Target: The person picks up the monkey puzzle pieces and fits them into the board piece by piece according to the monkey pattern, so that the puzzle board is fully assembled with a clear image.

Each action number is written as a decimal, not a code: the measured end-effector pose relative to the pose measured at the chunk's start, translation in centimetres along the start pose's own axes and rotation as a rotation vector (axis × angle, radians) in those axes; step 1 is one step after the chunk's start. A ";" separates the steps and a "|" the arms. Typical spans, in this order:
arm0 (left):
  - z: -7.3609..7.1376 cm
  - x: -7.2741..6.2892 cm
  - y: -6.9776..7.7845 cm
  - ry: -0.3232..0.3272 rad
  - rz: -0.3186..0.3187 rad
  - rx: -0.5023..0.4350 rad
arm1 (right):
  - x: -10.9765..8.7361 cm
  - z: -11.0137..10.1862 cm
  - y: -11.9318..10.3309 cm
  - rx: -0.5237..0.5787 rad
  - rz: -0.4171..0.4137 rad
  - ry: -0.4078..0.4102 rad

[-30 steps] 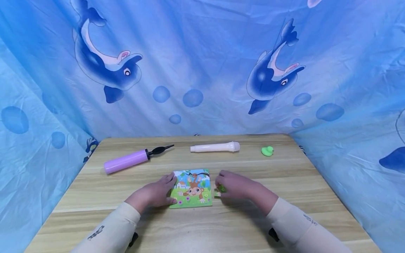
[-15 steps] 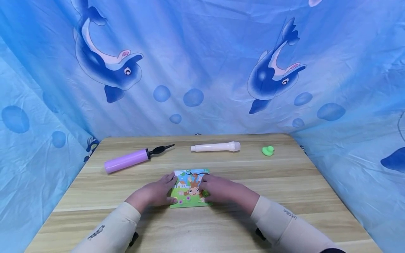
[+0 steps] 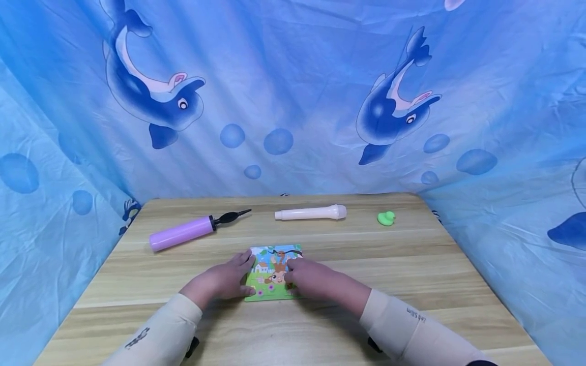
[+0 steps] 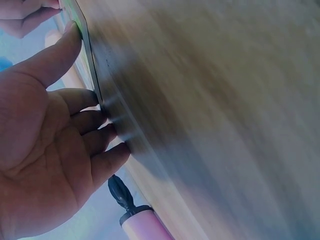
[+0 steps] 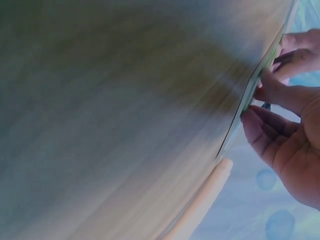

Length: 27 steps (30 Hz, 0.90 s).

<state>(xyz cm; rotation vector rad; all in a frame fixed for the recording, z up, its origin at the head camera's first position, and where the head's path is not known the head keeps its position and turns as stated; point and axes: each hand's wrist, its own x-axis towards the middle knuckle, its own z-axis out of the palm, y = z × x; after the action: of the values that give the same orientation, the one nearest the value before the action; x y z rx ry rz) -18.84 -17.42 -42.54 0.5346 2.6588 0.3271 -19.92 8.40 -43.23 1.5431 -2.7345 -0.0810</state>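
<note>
A square jigsaw puzzle (image 3: 265, 278) with a monkey picture lies flat on the wooden table. My left hand (image 3: 226, 278) rests at its left side, thumb and fingers fairly straight along the edge. In the left wrist view the palm of that left hand (image 4: 45, 140) shows, with the thumb on the board's border. My right hand (image 3: 316, 278) is over the lower right part of the puzzle, fingers bent and thumb opposite them around a small puzzle piece. That piece is mostly hidden by the hand. The right wrist view has these right fingertips (image 5: 252, 127) low against the board.
A purple hand pump (image 3: 183, 234) with a black nozzle lies at the back left. Behind the puzzle is a pale pink toy microphone (image 3: 311, 212). A green rubber duck (image 3: 386, 218) sits at the back right. Blue dolphin-print curtains (image 3: 284, 101) surround the table.
My right hand has moved left from beside the puzzle onto its lower right part, carrying the small puzzle piece. The left hand has stayed at the left edge.
</note>
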 end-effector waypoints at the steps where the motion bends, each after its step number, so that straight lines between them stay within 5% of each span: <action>1: 0.0 0.0 0.0 0.001 -0.001 -0.001 | 0.0 0.1 -0.1 -0.006 0.004 0.001; 19: 0.1 0.3 -0.1 -0.003 0.004 -0.008 | 0.6 -0.6 0.5 0.126 0.105 -0.086; 27: 0.3 0.4 -0.2 0.003 0.001 -0.002 | 0.0 -0.2 -1.1 -0.063 0.071 -0.059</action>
<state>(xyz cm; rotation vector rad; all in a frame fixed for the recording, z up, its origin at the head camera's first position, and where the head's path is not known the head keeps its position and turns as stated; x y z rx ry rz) -19.12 -17.41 -43.03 0.5347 2.6604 0.3316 -18.99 7.79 -43.07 1.4499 -2.7994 -0.2131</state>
